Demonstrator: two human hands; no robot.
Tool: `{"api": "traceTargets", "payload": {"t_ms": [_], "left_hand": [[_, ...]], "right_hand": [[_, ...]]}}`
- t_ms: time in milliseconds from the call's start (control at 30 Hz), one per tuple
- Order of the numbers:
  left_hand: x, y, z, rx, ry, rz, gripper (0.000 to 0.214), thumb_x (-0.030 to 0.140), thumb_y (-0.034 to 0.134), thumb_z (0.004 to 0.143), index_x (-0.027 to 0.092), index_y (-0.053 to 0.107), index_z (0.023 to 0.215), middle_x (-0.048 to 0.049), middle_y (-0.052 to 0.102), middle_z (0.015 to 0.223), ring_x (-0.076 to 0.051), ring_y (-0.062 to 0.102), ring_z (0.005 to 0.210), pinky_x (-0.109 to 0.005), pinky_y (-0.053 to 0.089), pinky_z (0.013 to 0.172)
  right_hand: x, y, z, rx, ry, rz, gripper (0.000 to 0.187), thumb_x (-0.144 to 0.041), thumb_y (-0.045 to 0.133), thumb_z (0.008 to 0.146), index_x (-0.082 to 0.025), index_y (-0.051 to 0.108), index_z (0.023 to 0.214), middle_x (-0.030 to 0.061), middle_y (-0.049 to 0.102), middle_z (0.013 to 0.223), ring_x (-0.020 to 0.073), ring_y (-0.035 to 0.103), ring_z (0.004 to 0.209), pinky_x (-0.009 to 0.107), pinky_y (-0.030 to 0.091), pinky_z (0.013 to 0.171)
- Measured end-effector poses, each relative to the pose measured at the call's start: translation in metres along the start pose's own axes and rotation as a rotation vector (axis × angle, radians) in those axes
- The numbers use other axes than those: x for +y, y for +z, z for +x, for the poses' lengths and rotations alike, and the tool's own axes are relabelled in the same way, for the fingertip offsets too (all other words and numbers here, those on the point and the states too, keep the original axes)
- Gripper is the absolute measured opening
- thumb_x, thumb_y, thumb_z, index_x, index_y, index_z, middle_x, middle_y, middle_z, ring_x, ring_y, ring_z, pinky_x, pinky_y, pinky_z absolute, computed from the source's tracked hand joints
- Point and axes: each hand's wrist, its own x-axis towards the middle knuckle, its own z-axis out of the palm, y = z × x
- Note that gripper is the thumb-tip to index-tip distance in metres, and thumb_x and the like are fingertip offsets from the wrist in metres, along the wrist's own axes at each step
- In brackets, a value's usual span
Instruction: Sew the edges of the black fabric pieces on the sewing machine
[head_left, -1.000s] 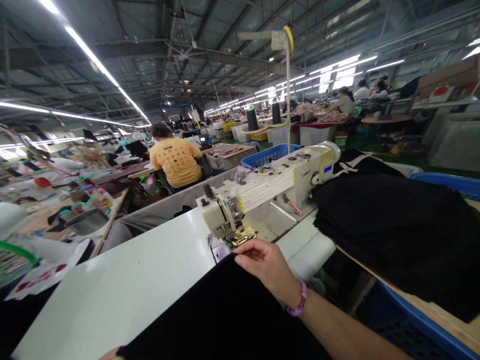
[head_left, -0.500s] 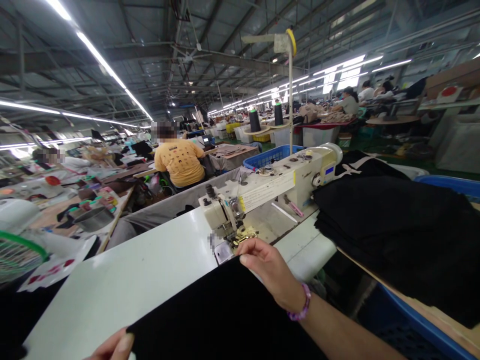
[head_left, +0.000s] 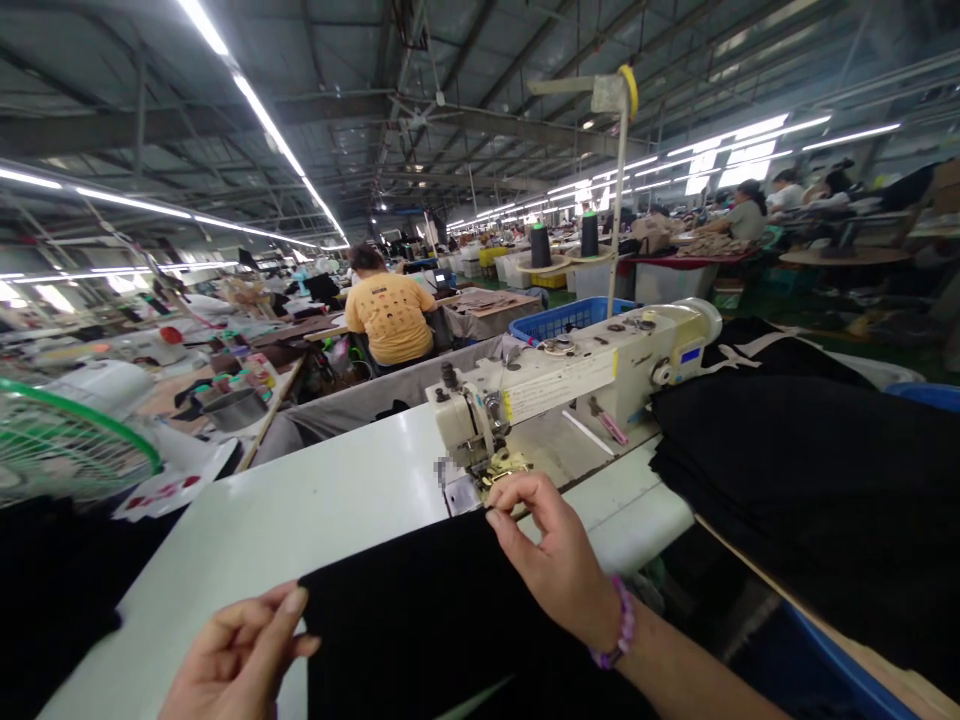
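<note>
From the head view, the right hand point(head_left: 559, 560) pinches the far corner of the black fabric point(head_left: 442, 620) just before the sewing machine point(head_left: 577, 385). The left hand point(head_left: 236, 655), fingers together, grips the near left edge. Keeping the far edge taut and square to the presser foot point(head_left: 504, 468) would serve best.

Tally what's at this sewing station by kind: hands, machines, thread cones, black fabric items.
Hands: 2 (left hand, right hand)
Sewing machine: 1
Thread cones: 2 (first, second)
Black fabric: 2 (held piece, stack)
Total: 7
</note>
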Motion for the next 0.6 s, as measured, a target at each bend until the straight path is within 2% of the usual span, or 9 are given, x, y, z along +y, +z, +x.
{"api": "traceTargets", "payload": {"t_ms": [67,133,167,233,300,367,500,600], "left_hand": [[0.012,0.011,-0.004,0.022,0.054,0.132,0.045,0.054,0.076,0.057,0.021,0.059,0.082,-0.0036,0.069,0.096,-0.02,0.064,0.075,-0.027,0.053,0.053],[0.026,0.023,-0.014,0.007,0.224,0.288,0.048,0.057,0.068,0.067,0.023,0.063,0.1,-0.0086,0.067,0.115,-0.029,0.063,0.101,-0.031,0.053,0.061],[0.034,0.029,-0.021,-0.049,0.316,0.326,0.045,0.055,0.065,0.073,0.024,0.063,0.105,-0.0091,0.064,0.124,-0.03,0.06,0.112,-0.032,0.053,0.067],[0.049,0.04,-0.033,-0.266,0.427,0.318,0.033,0.047,0.059,0.083,0.026,0.064,0.109,-0.0073,0.063,0.13,-0.028,0.057,0.119,-0.034,0.053,0.083],[0.061,0.051,-0.041,-0.502,0.439,0.28,0.026,0.043,0.056,0.087,0.026,0.068,0.103,-0.0057,0.07,0.116,-0.025,0.063,0.108,-0.035,0.051,0.092],[0.069,0.059,-0.042,-0.618,0.432,0.26,0.023,0.041,0.056,0.087,0.026,0.071,0.096,-0.0041,0.074,0.099,-0.023,0.066,0.094,-0.035,0.051,0.09],[0.074,0.067,-0.033,-0.792,0.441,0.226,0.022,0.039,0.056,0.088,0.023,0.072,0.087,-0.0036,0.071,0.088,-0.019,0.064,0.08,-0.028,0.053,0.074],[0.076,0.067,-0.026,-0.963,0.36,0.226,0.025,0.04,0.055,0.089,0.021,0.071,0.088,-0.003,0.068,0.086,-0.015,0.061,0.069,-0.023,0.05,0.059]], "right_hand": [[-0.004,0.003,0.002,-0.008,-0.043,-0.089,0.008,-0.017,0.057,0.09,-0.024,0.055,0.094,0.0006,0.065,0.091,0.015,0.063,0.088,0.028,0.05,0.083],[-0.008,0.005,0.004,-0.068,-0.067,-0.154,0.011,-0.015,0.057,0.09,-0.023,0.058,0.097,0.0014,0.066,0.091,0.0155,0.064,0.086,0.028,0.051,0.081],[-0.01,0.006,0.005,-0.117,-0.075,-0.168,0.011,-0.015,0.057,0.089,-0.023,0.059,0.097,0.0016,0.067,0.091,0.0156,0.064,0.085,0.028,0.052,0.08],[-0.015,0.006,0.007,-0.21,-0.078,-0.169,0.011,-0.015,0.058,0.089,-0.023,0.06,0.097,0.0017,0.068,0.091,0.0155,0.065,0.085,0.028,0.053,0.08],[-0.018,0.004,0.008,-0.264,-0.062,-0.159,0.01,-0.016,0.06,0.089,-0.023,0.061,0.096,0.0014,0.069,0.09,0.0155,0.065,0.084,0.027,0.053,0.079],[-0.021,0.001,0.008,-0.276,-0.035,-0.154,0.008,-0.018,0.062,0.088,-0.023,0.062,0.095,0.0011,0.069,0.088,0.0157,0.065,0.083,0.027,0.054,0.078],[-0.02,-0.006,0.007,-0.321,0.036,-0.124,0.01,-0.019,0.065,0.086,-0.023,0.063,0.096,0.0009,0.069,0.09,0.0153,0.066,0.085,0.027,0.053,0.08],[-0.018,-0.01,0.009,-0.356,0.088,-0.077,0.014,-0.02,0.067,0.086,-0.024,0.063,0.099,-0.0003,0.069,0.092,0.0141,0.065,0.086,0.026,0.052,0.082]]}}
